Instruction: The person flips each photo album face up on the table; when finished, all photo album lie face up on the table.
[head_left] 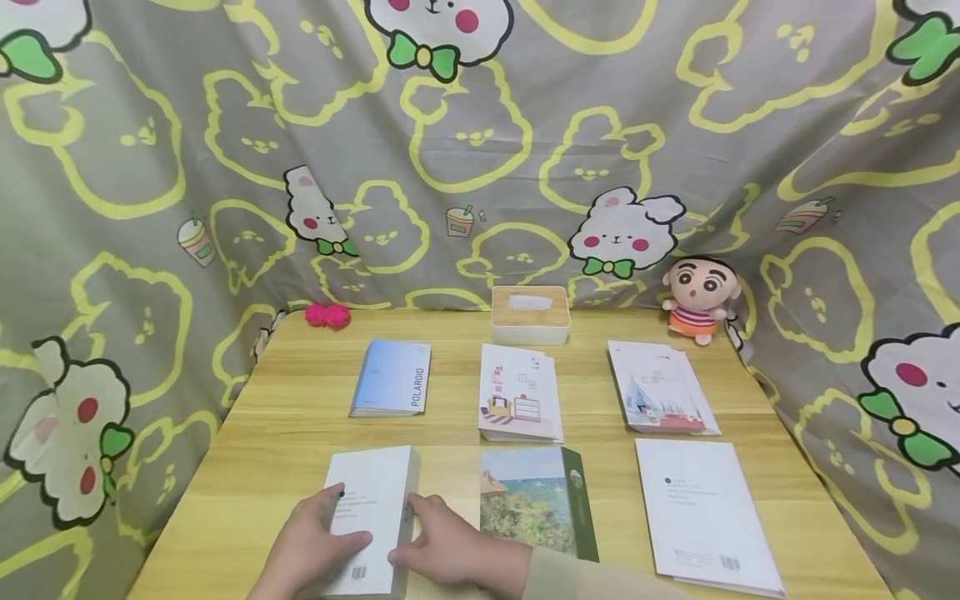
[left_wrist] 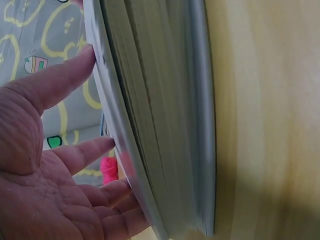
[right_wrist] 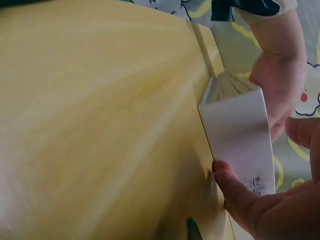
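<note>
A thick white book with small print and a barcode lies at the front left of the table. My left hand rests on its cover with extended fingers, the thumb reaching inward; the left wrist view shows these fingertips on the cover, above the page edges. On the other side, my right hand touches the spine. One of its fingertips is at the spine's lower edge by the table, while another digit stands near the top edge.
A landscape-covered book lies beside my right forearm, with another white book farther right. Behind are a blue POLAROID album and two illustrated books. A tissue box, doll and pink item line the back.
</note>
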